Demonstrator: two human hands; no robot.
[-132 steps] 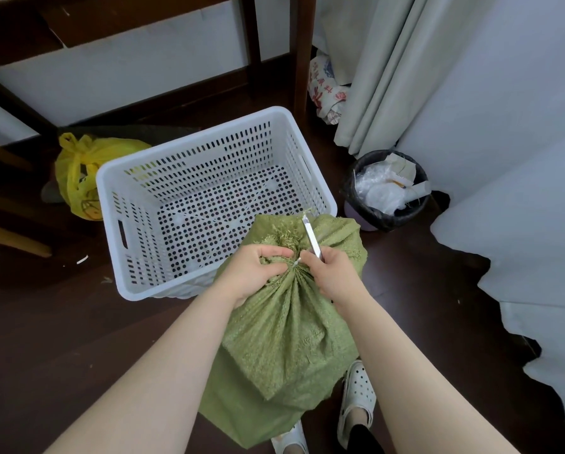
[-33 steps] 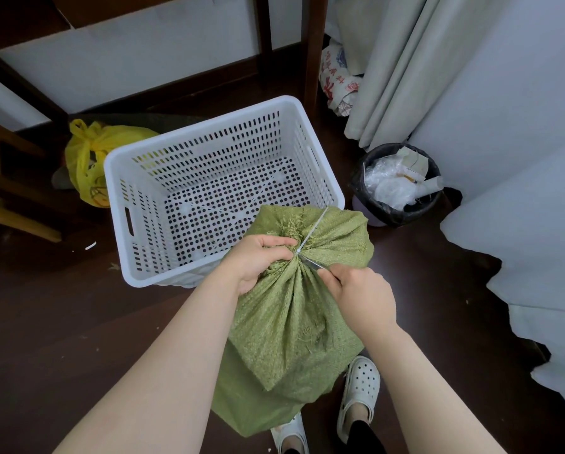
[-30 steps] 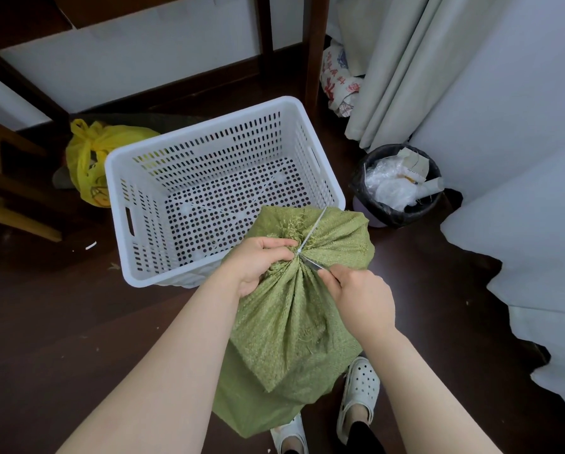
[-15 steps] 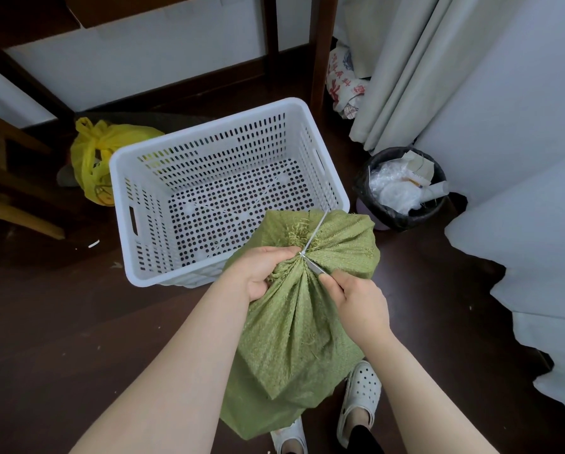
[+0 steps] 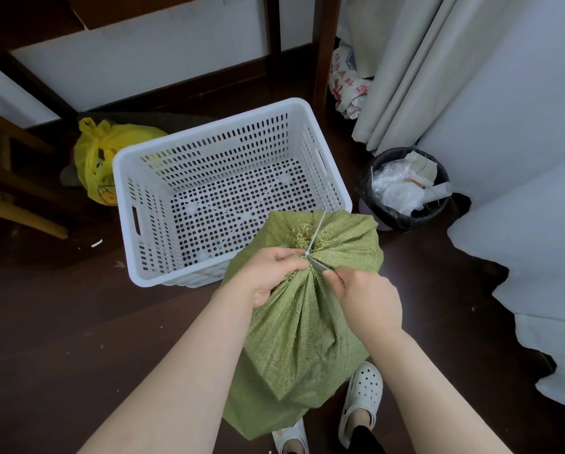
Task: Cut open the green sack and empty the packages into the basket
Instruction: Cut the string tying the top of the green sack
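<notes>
A green woven sack (image 5: 300, 335) stands upright on the dark floor in front of me, its neck gathered and tied by a white zip tie (image 5: 314, 234) whose tail points up toward the basket. My left hand (image 5: 271, 273) is closed around the gathered neck just below the tie. My right hand (image 5: 366, 303) grips a small metal blade (image 5: 320, 265), whose tip rests at the tie knot. The white perforated basket (image 5: 150, 204) sits just beyond the sack with nothing in it. The packages are hidden inside the sack.
A black bin (image 5: 405, 188) full of plastic and paper stands right of the basket. A yellow bag (image 5: 101, 165) lies to its left, by wooden chair legs (image 5: 22, 214). Table legs (image 5: 323, 47), a curtain (image 5: 415, 70) and white sheeting (image 5: 530, 250) close in the back and right. My white clogs (image 5: 361, 401) are below the sack.
Over the last seconds my right hand dropped from beside the tie to lower right, the blade now pointing up-left into the knot. My left hand keeps its hold on the sack neck.
</notes>
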